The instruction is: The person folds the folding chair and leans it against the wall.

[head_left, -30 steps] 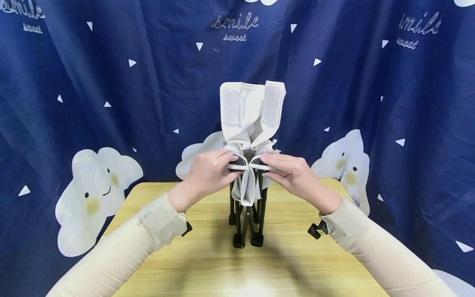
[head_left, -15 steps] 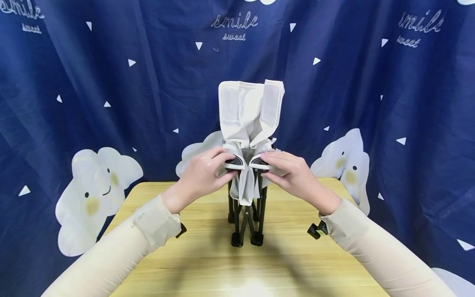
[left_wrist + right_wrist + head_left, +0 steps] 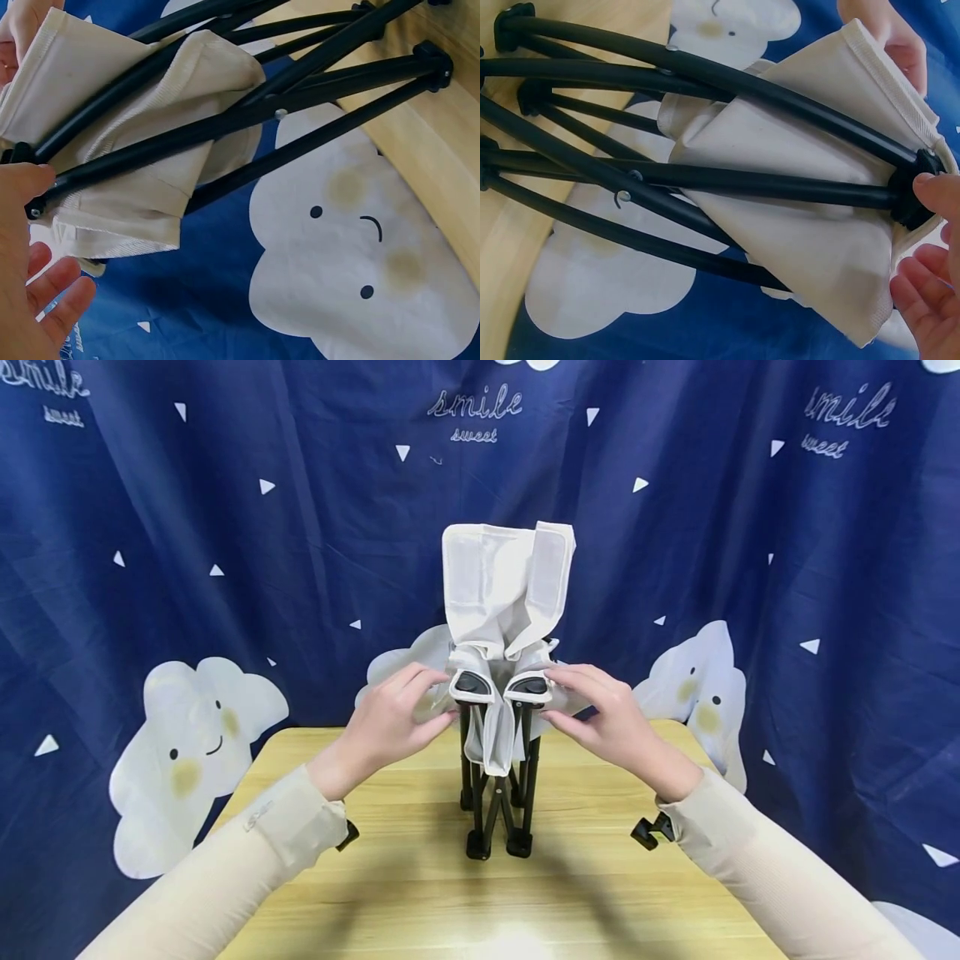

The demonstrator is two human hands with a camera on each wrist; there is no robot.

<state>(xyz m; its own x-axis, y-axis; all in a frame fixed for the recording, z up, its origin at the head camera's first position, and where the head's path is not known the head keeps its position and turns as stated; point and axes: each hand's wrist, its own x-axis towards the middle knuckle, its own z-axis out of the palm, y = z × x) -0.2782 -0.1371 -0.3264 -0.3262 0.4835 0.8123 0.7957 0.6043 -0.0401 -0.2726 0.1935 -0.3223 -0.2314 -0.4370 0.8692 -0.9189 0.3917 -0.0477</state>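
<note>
Flanking the folding frame (image 3: 527, 760), left hand (image 3: 386, 718) on one side, right hand (image 3: 611, 714) on the other. Both sets of fingers relaxed and parted, thumbs clear of fingertips, gripping nothing. Left fingertips right at the outer edge of the left corner cap (image 3: 472, 683); right fingertips likewise at the right corner cap (image 3: 528, 685). Can't tell if either is in contact; in both wrist views the thumb overlaps the corner joint.

Between the hands: the two black caps sit side by side in white-edged pockets, a narrow fold of white fabric (image 3: 495, 739) hanging between them. Above and beyond the fingers, two pale flaps (image 3: 506, 581) of the cover stand up. Below the fingers, crossed black tubes run down, bunched close, frame upright, feet (image 3: 519, 842) on the bench (image 3: 420, 893). Right wrist view has a small hook (image 3: 622, 198) on one tube.

Back from the fingers: beige sleeves (image 3: 217, 868), black device (image 3: 652, 831) at the right cuff. Farthest out, behind everything: navy curtain (image 3: 315, 568), cloud prints (image 3: 195, 768).
</note>
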